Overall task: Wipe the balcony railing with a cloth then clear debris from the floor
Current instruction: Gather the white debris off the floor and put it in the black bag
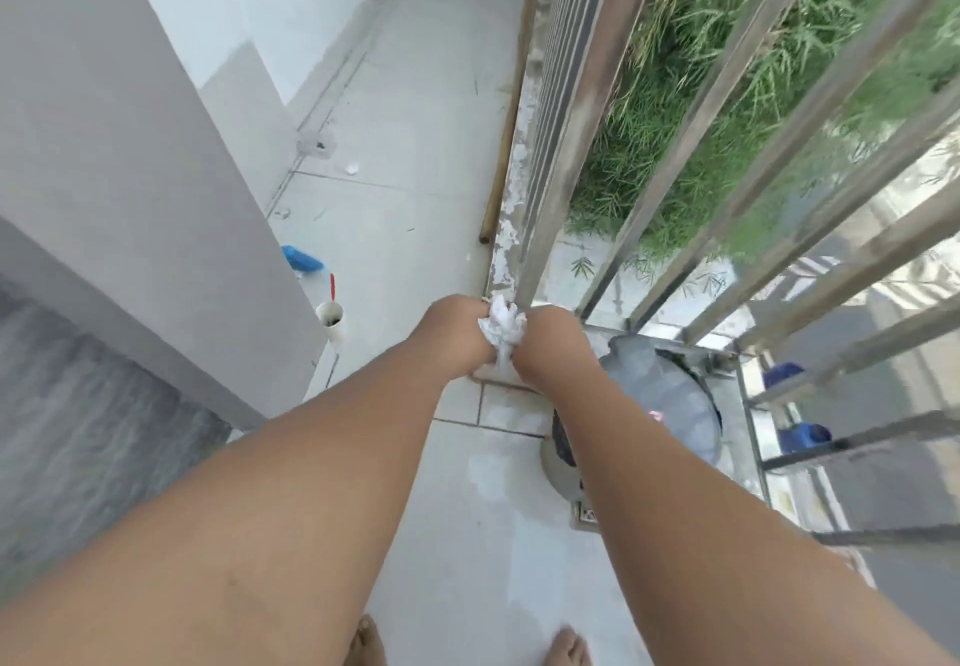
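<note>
A crumpled white cloth is bunched between my two hands, low down near the foot of the metal balcony railing. My left hand grips it from the left and my right hand from the right, both closed on it. The cloth sits by the base of one grey upright bar, next to a ledge with peeling paint. The fingers are mostly hidden behind the wrists. Small debris lies on the pale tiled floor: a white scrap and thin dark bits.
A blue object, a white cup with a red-tipped stick, and a clear cup stand along the grey wall at left. A wooden pole lies beside the ledge. A grey bag-covered bin stands by the railing. My bare feet show at bottom.
</note>
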